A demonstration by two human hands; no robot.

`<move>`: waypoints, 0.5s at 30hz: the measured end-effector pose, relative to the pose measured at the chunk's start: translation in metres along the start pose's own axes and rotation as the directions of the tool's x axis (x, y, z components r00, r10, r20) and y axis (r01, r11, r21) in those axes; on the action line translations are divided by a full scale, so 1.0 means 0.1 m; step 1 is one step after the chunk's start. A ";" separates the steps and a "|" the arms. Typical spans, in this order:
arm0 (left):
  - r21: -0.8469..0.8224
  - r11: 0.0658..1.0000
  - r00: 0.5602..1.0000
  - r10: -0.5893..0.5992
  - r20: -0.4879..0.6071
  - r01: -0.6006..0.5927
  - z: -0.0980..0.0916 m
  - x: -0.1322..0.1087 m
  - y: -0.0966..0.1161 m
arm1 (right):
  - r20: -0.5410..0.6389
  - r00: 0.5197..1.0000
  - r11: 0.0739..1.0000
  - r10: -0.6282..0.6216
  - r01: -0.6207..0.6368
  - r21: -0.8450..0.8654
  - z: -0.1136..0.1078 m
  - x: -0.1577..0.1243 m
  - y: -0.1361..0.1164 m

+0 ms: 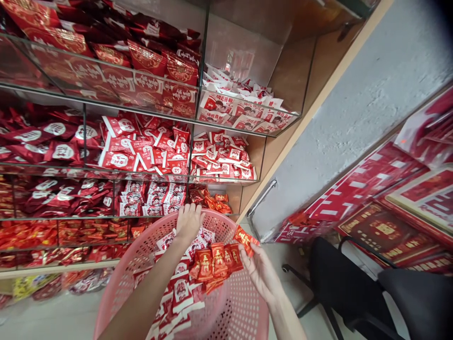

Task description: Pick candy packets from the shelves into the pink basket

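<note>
A pink plastic basket (252, 311) with perforated sides stands in front of the shelves. My left hand (189, 222) is at its far rim, back up, with the fingers bent over the edge and the fingertips out of sight. In my right hand (261, 271), above the right side of the basket, a red-orange candy packet (245, 240) with gold lettering is pinched between thumb and fingers. Similar orange packets (211, 264) are heaped inside the basket. Red-and-white packets (181, 289) lie around and below them, partly hidden by my left forearm.
A shelf unit with glass-fronted bins (141, 80) holds red, maroon and white packets. Orange packets (215, 203) fill a low bin behind the basket. At the right are a grey wall (339, 108), a black chair (348, 283) and red printed packages (371, 179).
</note>
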State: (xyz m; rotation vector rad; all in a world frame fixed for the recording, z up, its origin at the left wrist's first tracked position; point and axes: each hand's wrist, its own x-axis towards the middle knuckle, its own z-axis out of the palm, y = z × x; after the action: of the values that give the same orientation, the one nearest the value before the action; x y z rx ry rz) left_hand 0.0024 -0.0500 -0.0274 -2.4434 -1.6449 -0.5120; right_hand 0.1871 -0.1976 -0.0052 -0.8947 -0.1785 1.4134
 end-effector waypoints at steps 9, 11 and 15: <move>-0.008 1.000 1.000 -0.009 0.011 0.009 0.00 0.00 0.01 | -0.028 0.998 0.997 0.053 -0.055 -0.058 -0.21 0.01 0.05; -0.009 1.000 1.000 -0.008 0.011 0.008 0.00 0.00 0.01 | -0.010 1.000 0.995 0.028 -0.029 -0.100 -0.21 -0.01 0.04; -0.027 1.000 1.000 -0.013 0.009 0.013 0.00 0.00 0.00 | 0.028 1.000 0.985 -0.012 0.016 -0.171 -0.20 -0.07 -0.03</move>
State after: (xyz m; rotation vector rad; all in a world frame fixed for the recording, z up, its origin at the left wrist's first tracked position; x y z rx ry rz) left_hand 0.0028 -0.0504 -0.0278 -2.4589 -1.6688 -0.5295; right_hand 0.2002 -0.2127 -0.0142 -1.0139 -0.3302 1.4127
